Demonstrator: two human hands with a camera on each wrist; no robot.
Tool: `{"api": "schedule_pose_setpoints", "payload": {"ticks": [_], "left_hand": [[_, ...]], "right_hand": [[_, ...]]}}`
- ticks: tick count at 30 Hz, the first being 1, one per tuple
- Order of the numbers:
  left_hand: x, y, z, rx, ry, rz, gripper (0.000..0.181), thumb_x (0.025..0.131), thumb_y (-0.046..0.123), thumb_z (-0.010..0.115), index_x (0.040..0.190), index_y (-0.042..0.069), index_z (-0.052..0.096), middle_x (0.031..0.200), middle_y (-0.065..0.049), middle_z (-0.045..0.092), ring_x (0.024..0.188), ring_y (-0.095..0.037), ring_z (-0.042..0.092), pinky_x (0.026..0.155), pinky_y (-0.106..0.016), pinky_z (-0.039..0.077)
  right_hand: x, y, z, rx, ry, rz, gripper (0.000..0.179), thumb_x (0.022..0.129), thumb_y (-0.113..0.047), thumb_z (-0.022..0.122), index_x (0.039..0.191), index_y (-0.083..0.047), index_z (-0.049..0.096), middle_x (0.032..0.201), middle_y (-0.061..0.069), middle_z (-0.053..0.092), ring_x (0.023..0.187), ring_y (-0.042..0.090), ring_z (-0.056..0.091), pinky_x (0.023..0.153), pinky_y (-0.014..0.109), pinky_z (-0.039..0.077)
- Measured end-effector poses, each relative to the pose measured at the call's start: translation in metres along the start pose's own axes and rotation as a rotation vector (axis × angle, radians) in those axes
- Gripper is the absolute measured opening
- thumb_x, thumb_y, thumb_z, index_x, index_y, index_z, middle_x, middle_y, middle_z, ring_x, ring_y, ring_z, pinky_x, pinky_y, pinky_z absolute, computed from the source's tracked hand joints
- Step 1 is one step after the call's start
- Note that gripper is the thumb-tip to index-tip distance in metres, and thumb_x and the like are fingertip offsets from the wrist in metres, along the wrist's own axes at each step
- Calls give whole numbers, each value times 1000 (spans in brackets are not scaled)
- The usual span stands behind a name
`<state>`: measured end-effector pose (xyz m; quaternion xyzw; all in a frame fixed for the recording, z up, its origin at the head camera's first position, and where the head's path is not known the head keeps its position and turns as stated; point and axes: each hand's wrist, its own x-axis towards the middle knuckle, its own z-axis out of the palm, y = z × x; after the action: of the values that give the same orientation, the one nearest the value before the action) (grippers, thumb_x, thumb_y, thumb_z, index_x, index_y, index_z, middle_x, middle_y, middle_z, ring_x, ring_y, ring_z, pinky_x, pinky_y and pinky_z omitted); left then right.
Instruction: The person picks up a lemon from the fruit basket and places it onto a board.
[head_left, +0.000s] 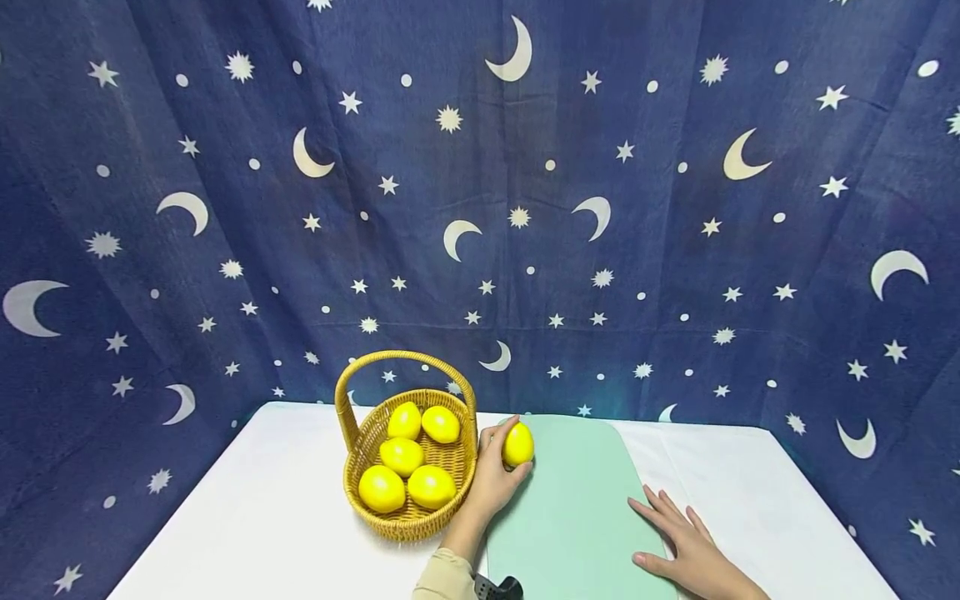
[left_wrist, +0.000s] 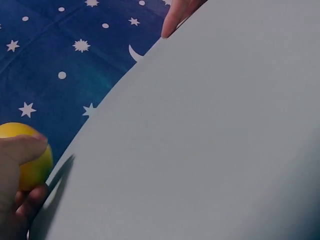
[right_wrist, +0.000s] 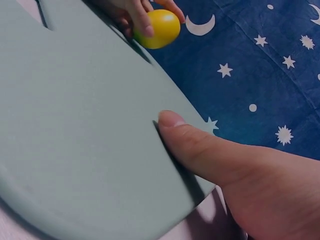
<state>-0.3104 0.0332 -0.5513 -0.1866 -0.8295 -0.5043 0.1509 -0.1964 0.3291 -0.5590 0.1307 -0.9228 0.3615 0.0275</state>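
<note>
A yellow lemon (head_left: 519, 444) is held between the thumb and fingers of my left hand (head_left: 493, 477), over the left part of a pale green mat (head_left: 577, 508). The left wrist view shows the thumb lying across this lemon (left_wrist: 37, 167). My right hand (head_left: 688, 550) is at the mat's right edge, fingers spread and holding nothing. In the right wrist view its thumb (right_wrist: 200, 150) extends over the mat. Just left of my left hand stands a wicker basket (head_left: 412, 529) with a tall handle, holding several lemons (head_left: 402, 457).
A white-covered table (head_left: 247, 517) lies under the basket and mat. Behind it hangs a dark blue curtain (head_left: 525, 250) with white moons and stars. A black wrist strap (head_left: 495, 587) shows below my left hand, beside a beige sleeve (head_left: 444, 577).
</note>
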Motion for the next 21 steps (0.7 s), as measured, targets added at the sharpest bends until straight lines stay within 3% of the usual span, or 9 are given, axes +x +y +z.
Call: {"api": "schedule_pose_setpoints", "payload": {"ticks": [4, 8, 10, 13, 17, 21], "left_hand": [[-1, -4, 3, -63, 15, -41, 75, 75, 11, 79, 141, 17, 42, 116, -11, 47, 84, -7, 47, 68, -14, 46], [-4, -5, 5, -102, 31, -48, 75, 75, 12, 79, 140, 14, 41, 114, -9, 50, 76, -6, 46, 65, -15, 45], [-5, -5, 5, -119, 35, -35, 74, 75, 11, 79, 139, 13, 42, 116, -10, 51, 80, -10, 48, 68, -18, 48], [-5, -5, 7, -89, 47, -11, 72, 75, 10, 78, 139, 12, 43, 122, -10, 52, 98, -18, 55, 85, -28, 51], [-2, -7, 7, -50, 63, 8, 71, 76, 7, 77, 139, 12, 45, 131, -12, 50, 122, -25, 50, 105, -38, 43], [3, -9, 7, -99, 59, 11, 71, 76, 2, 76, 140, 8, 45, 132, -14, 45, 123, -28, 48, 105, -37, 43]], "right_hand": [[1, -1, 1, -17, 13, 6, 66, 81, -42, 69, 137, -12, 51, 148, 29, 32, 119, -34, -9, 106, 71, -5], [-2, 0, 2, -17, 9, 7, 67, 82, -42, 69, 138, -11, 49, 148, 29, 31, 119, -33, -9, 107, 70, -7], [-4, 1, 2, -14, 8, 11, 67, 82, -41, 68, 138, -11, 49, 149, 29, 30, 119, -34, -10, 108, 69, -9], [-5, 1, 1, -5, 3, 23, 68, 82, -42, 69, 138, -11, 49, 149, 30, 30, 118, -34, -11, 108, 68, -11], [-3, -1, 0, -11, 1, 34, 68, 81, -43, 69, 138, -11, 50, 149, 30, 30, 117, -35, -11, 108, 69, -9], [-1, -2, 0, -26, 6, 34, 68, 81, -44, 69, 138, -12, 50, 149, 28, 31, 118, -34, -12, 109, 67, -10]]}}
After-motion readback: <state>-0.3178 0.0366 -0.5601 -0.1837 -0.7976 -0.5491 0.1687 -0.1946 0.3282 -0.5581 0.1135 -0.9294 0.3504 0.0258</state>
